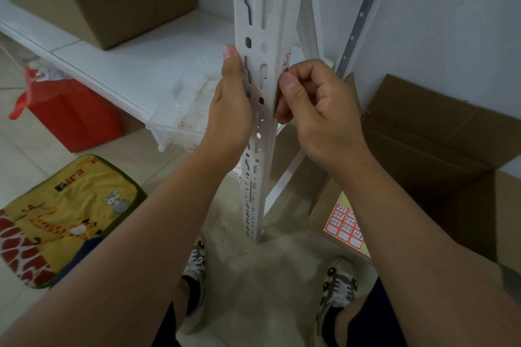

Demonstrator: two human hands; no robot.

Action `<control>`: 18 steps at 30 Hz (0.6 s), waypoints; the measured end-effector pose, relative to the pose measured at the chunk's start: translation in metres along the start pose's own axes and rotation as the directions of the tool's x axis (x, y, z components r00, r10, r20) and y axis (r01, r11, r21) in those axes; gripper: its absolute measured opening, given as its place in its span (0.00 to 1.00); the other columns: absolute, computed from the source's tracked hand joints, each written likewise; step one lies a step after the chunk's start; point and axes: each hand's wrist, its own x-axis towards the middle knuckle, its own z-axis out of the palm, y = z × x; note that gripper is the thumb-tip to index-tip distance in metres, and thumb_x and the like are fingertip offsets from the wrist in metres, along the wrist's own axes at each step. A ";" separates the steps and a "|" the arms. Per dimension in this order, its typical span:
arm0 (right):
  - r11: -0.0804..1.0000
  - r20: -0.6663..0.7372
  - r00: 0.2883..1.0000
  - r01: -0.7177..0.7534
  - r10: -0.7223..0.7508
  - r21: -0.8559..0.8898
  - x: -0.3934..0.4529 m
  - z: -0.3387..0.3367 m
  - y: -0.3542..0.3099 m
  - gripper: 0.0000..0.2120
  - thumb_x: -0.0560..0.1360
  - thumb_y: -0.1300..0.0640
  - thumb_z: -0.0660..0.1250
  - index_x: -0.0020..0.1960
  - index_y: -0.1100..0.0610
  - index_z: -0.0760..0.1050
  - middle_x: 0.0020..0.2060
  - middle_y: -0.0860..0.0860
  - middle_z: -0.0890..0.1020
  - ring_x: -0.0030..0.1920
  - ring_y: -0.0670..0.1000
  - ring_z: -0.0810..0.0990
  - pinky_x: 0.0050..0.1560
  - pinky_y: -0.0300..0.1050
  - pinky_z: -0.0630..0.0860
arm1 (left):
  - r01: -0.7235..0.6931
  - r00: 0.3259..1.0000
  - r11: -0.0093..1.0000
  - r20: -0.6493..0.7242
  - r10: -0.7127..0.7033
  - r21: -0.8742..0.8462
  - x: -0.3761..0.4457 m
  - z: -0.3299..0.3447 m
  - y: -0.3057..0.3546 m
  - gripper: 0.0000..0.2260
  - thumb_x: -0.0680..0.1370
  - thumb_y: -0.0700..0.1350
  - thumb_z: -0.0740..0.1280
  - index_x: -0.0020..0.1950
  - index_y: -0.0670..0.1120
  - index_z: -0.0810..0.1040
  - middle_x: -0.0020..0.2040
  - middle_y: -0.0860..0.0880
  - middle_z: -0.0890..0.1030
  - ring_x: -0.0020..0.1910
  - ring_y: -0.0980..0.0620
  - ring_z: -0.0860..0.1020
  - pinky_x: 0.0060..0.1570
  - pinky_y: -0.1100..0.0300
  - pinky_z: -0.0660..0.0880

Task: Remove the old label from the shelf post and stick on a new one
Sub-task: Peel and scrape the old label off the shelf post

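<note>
Bracing the post, the left hand wraps its near edge while the right hand, fingers curled, pinches the label on the post's right face. Peeling looks underway; next comes a steady pull. Beyond, a sticker sheet waits in the box.

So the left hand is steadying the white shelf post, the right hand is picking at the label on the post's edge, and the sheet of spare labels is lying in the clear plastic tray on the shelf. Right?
Not quite. The head view shows the sheet of spare labels in the cardboard box on the floor, not in the clear plastic tray. The rest holds: left hand steadies the shelf post, right hand picks at the label.
</note>
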 end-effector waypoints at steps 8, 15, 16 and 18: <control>0.991 -0.057 0.995 0.071 -0.078 -0.115 0.000 0.004 0.001 0.08 0.81 0.58 0.59 0.47 0.61 0.73 0.30 0.54 0.79 0.31 0.53 0.79 0.34 0.56 0.77 | -0.018 1.000 1.000 -0.005 0.018 -0.005 -0.002 0.001 0.002 0.24 0.84 0.59 0.44 0.47 0.59 0.79 0.39 0.62 0.84 0.44 0.68 0.81 0.47 0.70 0.73; 0.996 -0.071 0.995 -0.073 0.077 0.054 0.000 0.007 0.001 0.08 0.81 0.61 0.59 0.45 0.59 0.73 0.29 0.48 0.78 0.31 0.46 0.79 0.35 0.41 0.78 | -0.024 1.000 1.000 -0.014 0.024 -0.007 -0.002 0.001 0.001 0.23 0.84 0.59 0.44 0.52 0.58 0.79 0.42 0.61 0.85 0.48 0.66 0.81 0.50 0.69 0.76; 0.989 -0.066 0.992 -0.097 0.105 0.111 0.000 0.006 0.001 0.08 0.81 0.61 0.59 0.45 0.60 0.73 0.29 0.49 0.78 0.31 0.47 0.78 0.35 0.41 0.78 | -0.025 1.000 1.000 -0.018 0.025 -0.006 -0.002 0.001 0.001 0.23 0.84 0.59 0.44 0.51 0.58 0.79 0.42 0.60 0.85 0.47 0.65 0.82 0.52 0.68 0.76; 0.969 -0.045 0.990 -0.123 0.136 0.215 -0.001 0.004 -0.001 0.08 0.81 0.63 0.59 0.45 0.61 0.73 0.29 0.50 0.78 0.31 0.50 0.78 0.36 0.44 0.79 | -0.032 0.999 0.999 -0.027 0.032 -0.001 -0.002 0.001 0.000 0.24 0.84 0.59 0.44 0.52 0.56 0.80 0.43 0.58 0.85 0.49 0.64 0.82 0.58 0.63 0.76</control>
